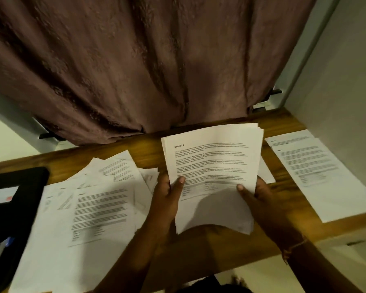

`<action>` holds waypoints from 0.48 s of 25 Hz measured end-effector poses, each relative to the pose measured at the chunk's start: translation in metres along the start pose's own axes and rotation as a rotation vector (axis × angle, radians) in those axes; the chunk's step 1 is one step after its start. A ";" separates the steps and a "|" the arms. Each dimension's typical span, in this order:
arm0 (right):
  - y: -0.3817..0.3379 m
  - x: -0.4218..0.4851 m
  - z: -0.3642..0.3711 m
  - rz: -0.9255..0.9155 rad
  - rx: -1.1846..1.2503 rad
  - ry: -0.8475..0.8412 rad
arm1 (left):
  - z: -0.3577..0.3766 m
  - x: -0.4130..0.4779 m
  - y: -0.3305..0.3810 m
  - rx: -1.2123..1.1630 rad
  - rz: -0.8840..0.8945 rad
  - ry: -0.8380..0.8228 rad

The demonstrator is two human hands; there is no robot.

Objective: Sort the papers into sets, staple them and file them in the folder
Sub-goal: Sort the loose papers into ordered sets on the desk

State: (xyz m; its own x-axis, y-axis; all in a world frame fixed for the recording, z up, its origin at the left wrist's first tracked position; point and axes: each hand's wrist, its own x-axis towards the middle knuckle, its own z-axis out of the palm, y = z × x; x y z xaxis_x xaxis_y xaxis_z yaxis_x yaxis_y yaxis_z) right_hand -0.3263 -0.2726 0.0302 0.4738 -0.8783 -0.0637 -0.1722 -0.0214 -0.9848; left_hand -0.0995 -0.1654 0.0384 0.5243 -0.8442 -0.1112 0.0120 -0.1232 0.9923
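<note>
Both hands hold one stack of papers [211, 166] above the worktop [283, 210], its long axis running from 6 to 12 o'clock. The left hand [167, 199] pinches its lower left edge, the right hand [260, 197] its lower right. A sorted pile [317, 176] lies at 3 o'clock, nearer the right hand; loose sheets [89, 208] spread at 9 o'clock. The top page reads "Section 2", so it probably belongs on one of these.

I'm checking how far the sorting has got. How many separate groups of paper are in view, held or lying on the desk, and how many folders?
Held stack, in both hands: 1
Loose spread on the desk, left: 1
Small pile on the desk, right: 1
Black folder: 1
Total: 4
</note>
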 end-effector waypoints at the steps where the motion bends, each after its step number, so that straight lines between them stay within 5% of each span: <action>1: -0.002 -0.004 -0.017 -0.043 -0.008 0.000 | 0.013 -0.004 0.006 -0.013 0.018 0.014; 12: 0.038 0.005 -0.102 -0.083 -0.069 -0.150 | 0.099 -0.040 -0.017 0.000 -0.078 0.158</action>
State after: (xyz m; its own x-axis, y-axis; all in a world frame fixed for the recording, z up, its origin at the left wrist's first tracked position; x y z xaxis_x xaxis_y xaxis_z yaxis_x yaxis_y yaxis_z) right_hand -0.4189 -0.3265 0.0090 0.6114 -0.7913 -0.0108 -0.1835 -0.1285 -0.9746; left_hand -0.2050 -0.1815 0.0207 0.6489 -0.7397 -0.1782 0.0584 -0.1851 0.9810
